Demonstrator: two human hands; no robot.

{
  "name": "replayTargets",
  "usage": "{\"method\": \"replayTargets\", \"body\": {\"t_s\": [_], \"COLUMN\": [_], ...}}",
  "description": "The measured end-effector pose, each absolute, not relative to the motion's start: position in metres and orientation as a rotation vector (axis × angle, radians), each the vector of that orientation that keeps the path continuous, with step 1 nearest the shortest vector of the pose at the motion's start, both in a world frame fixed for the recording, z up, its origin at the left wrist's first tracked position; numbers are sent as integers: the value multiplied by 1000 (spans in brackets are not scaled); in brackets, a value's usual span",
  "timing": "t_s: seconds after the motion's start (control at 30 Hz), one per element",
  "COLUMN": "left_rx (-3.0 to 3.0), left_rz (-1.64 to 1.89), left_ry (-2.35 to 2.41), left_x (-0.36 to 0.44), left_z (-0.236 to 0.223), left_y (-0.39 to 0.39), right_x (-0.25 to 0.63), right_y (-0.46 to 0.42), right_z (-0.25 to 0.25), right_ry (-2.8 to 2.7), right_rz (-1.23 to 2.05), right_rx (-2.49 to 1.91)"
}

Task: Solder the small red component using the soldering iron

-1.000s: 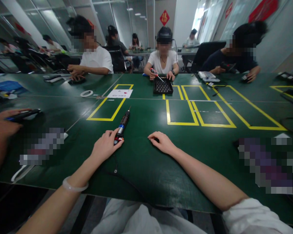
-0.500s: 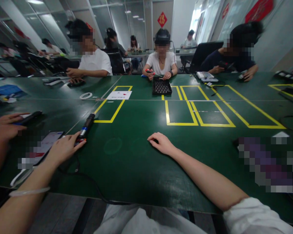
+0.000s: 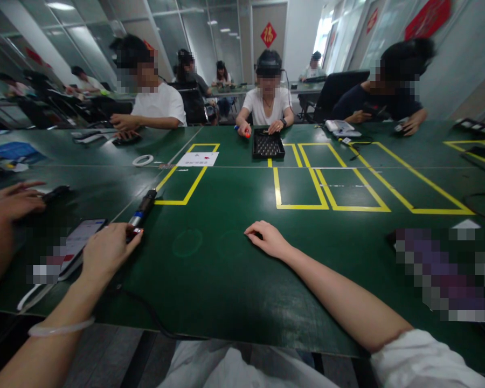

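A black electric screwdriver (image 3: 144, 206) with a blue band and a red rear end lies on the green table (image 3: 226, 280), tip pointing away from me. My left hand (image 3: 107, 252) has its fingers curled round the red rear end. A pale bangle sits on that wrist. The screwdriver's dark cable (image 3: 145, 308) trails back over the near table edge. My right hand (image 3: 269, 240) rests palm down near the table's middle, fingers curled under; whether anything is beneath them is hidden.
A phone (image 3: 81, 237) lies just left of my left hand. A neighbour's hand (image 3: 8, 202) is at the far left beside a black tool (image 3: 55, 192). Yellow tape rectangles (image 3: 299, 206), a white sheet (image 3: 198, 158), a tape roll (image 3: 143, 160) and a black tray (image 3: 269, 145) lie further off. Several people sit opposite.
My left hand has slid the screwdriver from the table's middle to the left, beside the phone, and has barely moved in the last half second. My right hand has stayed put.
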State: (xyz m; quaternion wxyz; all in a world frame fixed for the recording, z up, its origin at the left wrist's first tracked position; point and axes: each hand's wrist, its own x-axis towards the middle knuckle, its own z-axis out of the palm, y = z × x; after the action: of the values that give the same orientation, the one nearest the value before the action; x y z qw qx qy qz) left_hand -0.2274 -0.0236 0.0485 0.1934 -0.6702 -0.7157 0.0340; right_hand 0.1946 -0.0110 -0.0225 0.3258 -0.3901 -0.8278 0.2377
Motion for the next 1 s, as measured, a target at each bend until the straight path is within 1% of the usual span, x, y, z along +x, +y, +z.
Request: {"method": "replayTargets", "body": {"t_s": [0.07, 0.2, 0.27, 0.37, 0.47, 0.57, 0.77, 1.0], "left_rx": [-1931, -2257, -2462, -2704, -2843, -2888, -2903, -3050], "left_rz": [-98, -666, -831, -989, -1059, -1045, -945, -999], "left_ry": [-2017, -1967, -1926, -1811, -1689, -1626, -1652, -1635], "left_x": [-205, -137, -101, -54, -20, 0, 5, 1], "left_z": [52, 53, 50, 45, 40, 32, 11, 5], "left_y": [-28, -37, -37, -32, -27, -25, -29, -26], "right_x": [194, 194, 194, 195, 197, 198, 196, 196], "right_y": [-11, -12, -13, -12, -11, -10, -8, -8], "right_z": [-22, -21, -21, -21, -21, -21, -24, -25], "right_ry": [-2173, -2165, -2153, -2098, -1954, -1809, -1756, -1807], "right_rz": [619, 630, 654, 743, 950, 1103, 1180, 1134], "right_rx": [-1020, -1016, -1009, -1004, -1000, -936, -921, -890]}}
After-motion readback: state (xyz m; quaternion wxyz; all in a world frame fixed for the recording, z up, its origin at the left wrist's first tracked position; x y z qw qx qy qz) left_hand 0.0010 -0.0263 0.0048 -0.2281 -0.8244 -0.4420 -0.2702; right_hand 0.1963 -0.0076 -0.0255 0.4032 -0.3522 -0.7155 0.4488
